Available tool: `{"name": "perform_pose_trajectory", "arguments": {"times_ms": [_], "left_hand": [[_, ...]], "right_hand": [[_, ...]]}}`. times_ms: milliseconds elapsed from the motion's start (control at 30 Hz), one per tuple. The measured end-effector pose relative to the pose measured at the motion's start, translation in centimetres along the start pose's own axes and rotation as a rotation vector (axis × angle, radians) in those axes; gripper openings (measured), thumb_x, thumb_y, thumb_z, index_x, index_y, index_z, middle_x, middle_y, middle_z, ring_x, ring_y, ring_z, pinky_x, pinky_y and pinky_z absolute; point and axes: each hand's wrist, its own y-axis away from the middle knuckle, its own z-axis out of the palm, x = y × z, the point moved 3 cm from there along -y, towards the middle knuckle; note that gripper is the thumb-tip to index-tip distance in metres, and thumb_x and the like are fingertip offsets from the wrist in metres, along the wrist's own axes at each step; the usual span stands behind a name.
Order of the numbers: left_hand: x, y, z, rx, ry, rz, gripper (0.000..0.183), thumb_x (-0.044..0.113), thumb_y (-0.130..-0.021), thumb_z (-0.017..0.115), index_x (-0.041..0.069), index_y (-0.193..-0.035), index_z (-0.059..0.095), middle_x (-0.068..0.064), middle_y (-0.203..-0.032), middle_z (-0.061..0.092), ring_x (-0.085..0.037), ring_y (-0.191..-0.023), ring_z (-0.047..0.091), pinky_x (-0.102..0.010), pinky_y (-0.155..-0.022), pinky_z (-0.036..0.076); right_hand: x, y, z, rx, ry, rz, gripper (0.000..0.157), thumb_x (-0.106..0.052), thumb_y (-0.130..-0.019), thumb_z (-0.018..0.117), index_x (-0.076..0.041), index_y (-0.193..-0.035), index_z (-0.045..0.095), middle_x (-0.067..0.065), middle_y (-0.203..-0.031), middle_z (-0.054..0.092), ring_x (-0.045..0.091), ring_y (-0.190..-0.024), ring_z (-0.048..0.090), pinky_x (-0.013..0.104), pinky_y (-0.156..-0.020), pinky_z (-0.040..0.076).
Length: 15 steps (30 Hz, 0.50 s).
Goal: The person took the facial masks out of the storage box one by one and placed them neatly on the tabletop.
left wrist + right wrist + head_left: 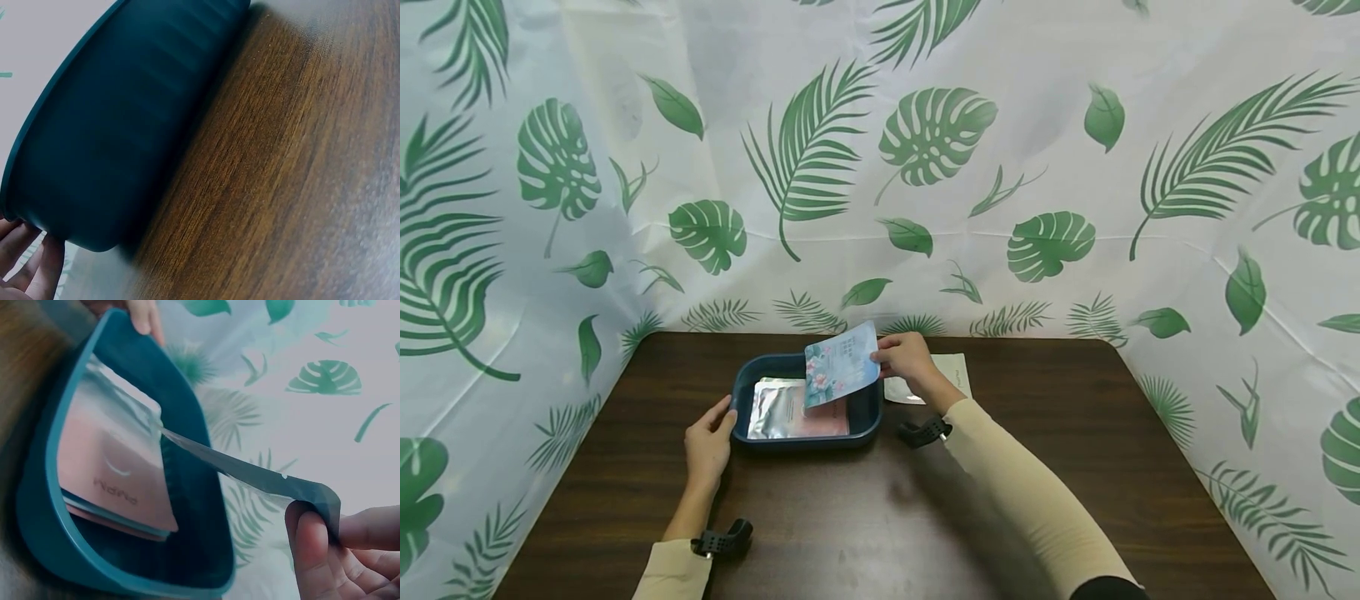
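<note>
You have bare surface (820,533) in front of the tray (805,447), between your sleeves (1037,492); the right one bars the near right. Your left hand (707,446) takes up the tray's left end; the blue packet (842,362) in your right hand (908,360) slants over its right half. A pale packet (953,375) lies beside that end; leaf-print cloth (951,267) closes the back.

A leaf-patterned white sheet (955,242) surrounds the back and sides of a dark wood-grain table (1060,400).
</note>
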Motion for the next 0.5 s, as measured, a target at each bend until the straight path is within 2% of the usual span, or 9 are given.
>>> {"name": "perform_pose_trajectory", "arguments": {"times_ms": [67,133,233,333,400,500], "left_hand": [[0.0,0.0,0.0,0.001,-0.003,-0.003,0.036,0.016,-0.099,0.056,0.006,-0.133,0.060,-0.017,-0.139,0.056,-0.024,-0.121,0.053,-0.004,-0.078,0.034],[0.0,0.0,0.0,-0.001,-0.004,-0.007,0.036,0.016,-0.098,0.057,0.006,-0.133,0.060,-0.017,-0.139,0.056,-0.024,-0.122,0.053,-0.009,-0.083,0.037],[0.0,0.0,-0.1,-0.007,-0.001,-0.010,0.037,0.016,-0.098,0.056,0.006,-0.134,0.059,-0.018,-0.140,0.055,-0.027,-0.127,0.050,-0.027,-0.097,0.041],[0.1,0.0,-0.1,-0.016,0.007,-0.009,0.037,0.016,-0.099,0.056,0.004,-0.134,0.058,-0.019,-0.141,0.053,-0.029,-0.130,0.048,-0.041,-0.105,0.038],[0.1,0.0,-0.1,-0.017,0.008,-0.009,0.037,0.016,-0.099,0.056,0.004,-0.134,0.058,-0.019,-0.141,0.053,-0.029,-0.130,0.048,-0.041,-0.105,0.038],[0.0,-0.1,-0.1,-0.009,0.000,-0.010,0.037,0.016,-0.099,0.056,0.005,-0.134,0.059,-0.018,-0.140,0.055,-0.027,-0.126,0.051,-0.026,-0.097,0.040]], "right_hand": [[0.0,-0.1,-0.5,0.008,-0.010,-0.004,0.021,0.002,-0.087,0.066,0.009,-0.106,0.066,0.018,-0.093,0.069,0.015,-0.063,0.064,0.032,-0.064,0.058],[-0.1,0.0,-1.1,0.017,-0.007,-0.009,0.021,0.002,-0.087,0.066,0.009,-0.107,0.066,0.018,-0.094,0.069,0.015,-0.062,0.064,0.032,-0.064,0.058],[-0.3,0.0,-2.1,0.029,-0.012,-0.007,0.021,0.003,-0.087,0.066,0.009,-0.107,0.065,0.016,-0.093,0.068,0.014,-0.061,0.063,0.029,-0.063,0.058],[-0.4,0.1,-3.1,0.037,-0.018,-0.004,0.023,0.003,-0.088,0.065,0.010,-0.110,0.063,0.014,-0.091,0.066,0.012,-0.060,0.062,0.025,-0.059,0.055],[-0.4,0.1,-3.9,0.038,-0.017,-0.002,0.024,0.003,-0.088,0.064,0.010,-0.111,0.062,0.012,-0.090,0.064,0.012,-0.060,0.061,0.023,-0.058,0.055],[-0.3,0.1,-5.2,0.030,-0.001,-0.010,0.027,0.003,-0.089,0.063,0.012,-0.114,0.061,0.012,-0.091,0.064,0.012,-0.061,0.062,0.023,-0.059,0.055]]}}
